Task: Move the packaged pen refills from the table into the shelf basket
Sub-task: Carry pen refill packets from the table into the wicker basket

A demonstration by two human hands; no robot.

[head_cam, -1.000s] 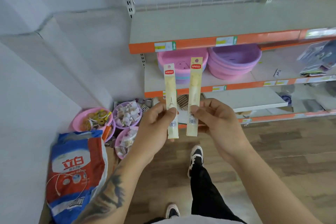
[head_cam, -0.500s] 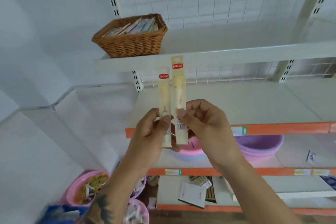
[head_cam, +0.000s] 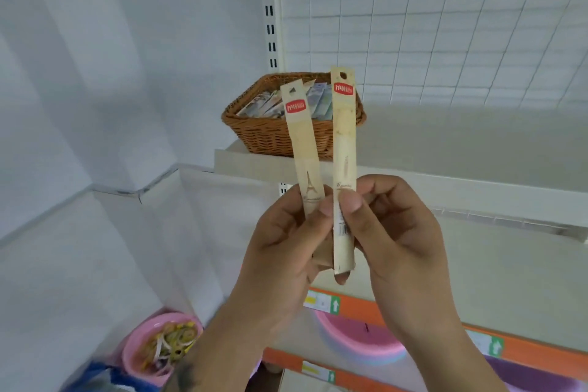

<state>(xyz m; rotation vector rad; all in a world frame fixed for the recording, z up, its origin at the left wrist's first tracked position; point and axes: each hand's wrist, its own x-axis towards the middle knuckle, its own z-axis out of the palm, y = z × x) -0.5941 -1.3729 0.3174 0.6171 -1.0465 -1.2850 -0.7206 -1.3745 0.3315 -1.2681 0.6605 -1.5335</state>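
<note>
Since half a second ago your view has tipped up and the wicker basket (head_cam: pixel 280 134) now sits right behind the packets instead of up to the left. At lower left a pink bowl (head_cam: pixel 140 347) holds loose bands. Your left hand (head_cam: pixel 283 251) is raised, fingers pinching the left refill packet (head_cam: pixel 302 149) near its lower end; your right hand (head_cam: pixel 394 232) pinches the right refill packet (head_cam: pixel 343 149) between thumb and fingers. Both packets stand upright, side by side, in front of the basket on the shelf (head_cam: pixel 445 149).
</note>
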